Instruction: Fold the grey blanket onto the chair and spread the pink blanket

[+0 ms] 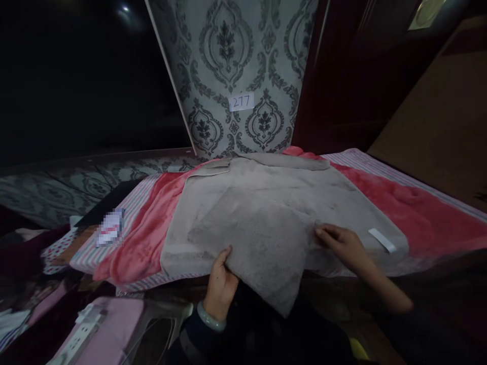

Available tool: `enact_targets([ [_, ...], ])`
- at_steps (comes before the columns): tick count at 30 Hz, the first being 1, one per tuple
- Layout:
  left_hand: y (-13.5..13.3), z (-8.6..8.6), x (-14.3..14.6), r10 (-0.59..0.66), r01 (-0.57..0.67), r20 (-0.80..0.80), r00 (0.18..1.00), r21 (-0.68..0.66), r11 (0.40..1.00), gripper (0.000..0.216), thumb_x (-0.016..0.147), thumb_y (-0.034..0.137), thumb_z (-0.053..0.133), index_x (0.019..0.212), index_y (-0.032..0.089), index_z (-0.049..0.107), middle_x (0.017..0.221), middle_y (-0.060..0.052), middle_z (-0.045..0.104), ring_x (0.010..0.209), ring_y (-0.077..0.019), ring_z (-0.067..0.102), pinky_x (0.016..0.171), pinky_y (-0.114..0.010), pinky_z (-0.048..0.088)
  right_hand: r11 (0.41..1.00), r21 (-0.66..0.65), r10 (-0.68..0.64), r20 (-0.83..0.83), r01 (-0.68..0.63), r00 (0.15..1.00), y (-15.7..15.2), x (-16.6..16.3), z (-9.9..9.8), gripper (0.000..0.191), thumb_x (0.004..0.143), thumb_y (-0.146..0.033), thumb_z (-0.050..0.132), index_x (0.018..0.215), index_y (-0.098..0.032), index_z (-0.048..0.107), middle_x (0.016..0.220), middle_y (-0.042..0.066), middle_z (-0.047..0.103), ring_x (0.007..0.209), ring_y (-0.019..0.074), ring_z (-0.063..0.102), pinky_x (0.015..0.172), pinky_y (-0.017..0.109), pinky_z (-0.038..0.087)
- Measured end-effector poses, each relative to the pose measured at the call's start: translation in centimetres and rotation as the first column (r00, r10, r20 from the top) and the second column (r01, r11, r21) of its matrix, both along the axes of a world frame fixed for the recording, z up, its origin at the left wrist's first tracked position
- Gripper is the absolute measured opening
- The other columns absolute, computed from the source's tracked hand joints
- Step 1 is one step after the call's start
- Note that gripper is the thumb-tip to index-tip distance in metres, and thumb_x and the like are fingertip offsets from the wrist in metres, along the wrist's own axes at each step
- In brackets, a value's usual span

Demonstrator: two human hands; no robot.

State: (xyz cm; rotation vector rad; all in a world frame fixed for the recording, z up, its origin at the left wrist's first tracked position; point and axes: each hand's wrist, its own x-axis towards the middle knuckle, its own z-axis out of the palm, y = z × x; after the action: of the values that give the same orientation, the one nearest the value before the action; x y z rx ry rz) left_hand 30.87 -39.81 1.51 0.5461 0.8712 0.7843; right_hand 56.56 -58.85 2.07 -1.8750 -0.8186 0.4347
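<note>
My dark sleeve (192, 337) leads to my left hand (220, 286), clasping the near edge of the grey cloth (258, 238), thumb uppermost; my right hand (342, 246) pinches its right corner, presumably keeping it spread above the larger grey fabric (335, 195) on the red blanket (152, 223)

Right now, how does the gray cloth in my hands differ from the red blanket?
Pose: your left hand and right hand hold the gray cloth; the red blanket lies on the striped sheet. Surface: the gray cloth looks fairly smooth, the red blanket rumpled. Both look like soft fabric.
</note>
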Motion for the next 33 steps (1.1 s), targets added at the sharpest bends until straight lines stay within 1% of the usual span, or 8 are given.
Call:
enact_targets([
  [2,0.3,-0.5,-0.1,-0.004,0.004,-0.012,1.000,0.047,0.999,0.036,0.082,0.017,0.067,0.118,0.024,0.069,0.110,-0.006,0.076,0.120,-0.0264,0.067,0.108,-0.041,0.054,0.997,0.075,-0.023,0.116,0.015,0.993,3.4,1.8,1.1,0.027,0.073,-0.051,0.072,0.085,-0.027,0.075,0.093,0.006,0.076,0.092,0.0282,0.068,0.086,0.041,0.054],
  [5,0.2,-0.9,-0.4,-0.006,0.007,-0.010,1.000,0.094,0.996,0.031,0.082,0.017,0.069,0.112,0.023,0.071,0.114,-0.008,0.075,0.125,-0.0282,0.064,0.110,-0.043,0.053,0.999,0.009,0.041,0.113,-0.043,0.993,9.9,3.5,1.9,0.027,0.067,-0.035,0.077,0.093,-0.027,0.076,0.115,0.007,0.074,0.113,0.0313,0.065,0.105,0.045,0.047],
  [9,-0.5,-0.9,-0.8,0.015,-0.013,-0.017,1.000,0.122,0.992,0.027,0.082,0.016,0.068,0.108,0.022,0.072,0.119,-0.008,0.074,0.128,-0.0270,0.062,0.110,-0.039,0.052,0.990,-0.083,0.120,0.062,-0.115,0.991,17.3,4.8,1.7,0.017,0.062,-0.030,0.081,0.076,-0.024,0.074,0.099,0.009,0.077,0.108,0.0335,0.068,0.105,0.045,0.047],
  [13,-0.9,0.0,-0.4,0.019,-0.017,-0.019,1.000,0.100,0.995,0.034,0.083,0.016,0.069,0.117,0.020,0.068,0.119,-0.008,0.074,0.119,-0.0251,0.067,0.108,-0.039,0.052,0.982,-0.112,0.153,0.011,-0.151,0.988,20.6,5.5,1.3,0.018,0.059,-0.031,0.085,0.066,-0.023,0.070,0.086,0.007,0.076,0.105,0.0330,0.068,0.101,0.042,0.048],
  [20,0.1,1.2,0.2,0.026,-0.025,-0.039,0.999,0.029,0.999,0.048,0.084,0.015,0.067,0.131,0.024,0.061,0.124,-0.006,0.073,0.118,-0.0217,0.067,0.104,-0.033,0.053,0.984,-0.084,0.149,-0.074,-0.155,0.986,20.2,4.1,2.4,0.023,0.057,-0.032,0.084,0.073,-0.021,0.071,0.086,0.005,0.076,0.091,0.0280,0.070,0.088,0.037,0.054],
  [26,2.2,1.7,-0.1,-0.016,0.023,-0.067,0.998,0.093,0.995,0.046,0.070,0.015,0.073,0.116,0.019,0.068,0.099,-0.006,0.077,0.097,-0.0253,0.073,0.094,-0.038,0.057,0.984,0.004,0.176,-0.103,-0.177,0.979,17.4,3.0,6.0,0.026,0.067,-0.045,0.073,0.076,-0.021,0.070,0.082,0.005,0.074,0.077,0.0257,0.068,0.073,0.035,0.054],
  [30,5.9,4.3,0.4,-0.076,0.074,-0.001,0.997,0.245,0.967,0.051,0.061,0.020,0.080,0.111,0.020,0.070,0.102,-0.006,0.077,0.098,-0.0264,0.072,0.092,-0.038,0.056,0.990,0.127,0.070,-0.105,-0.056,0.992,14.7,4.0,7.9,0.041,0.067,-0.057,0.074,0.087,-0.022,0.073,0.094,0.007,0.075,0.088,0.0301,0.069,0.079,0.039,0.055],
  [33,8.8,5.1,1.7,-0.200,0.176,0.048,0.979,0.307,0.935,0.048,0.055,0.021,0.081,0.102,0.017,0.072,0.098,-0.009,0.078,0.096,-0.0288,0.072,0.092,-0.040,0.056,0.986,0.102,-0.129,-0.054,0.134,0.990,13.3,4.7,6.7,0.044,0.065,-0.059,0.078,0.091,-0.024,0.075,0.105,0.011,0.074,0.102,0.0361,0.068,0.088,0.047,0.053],
])
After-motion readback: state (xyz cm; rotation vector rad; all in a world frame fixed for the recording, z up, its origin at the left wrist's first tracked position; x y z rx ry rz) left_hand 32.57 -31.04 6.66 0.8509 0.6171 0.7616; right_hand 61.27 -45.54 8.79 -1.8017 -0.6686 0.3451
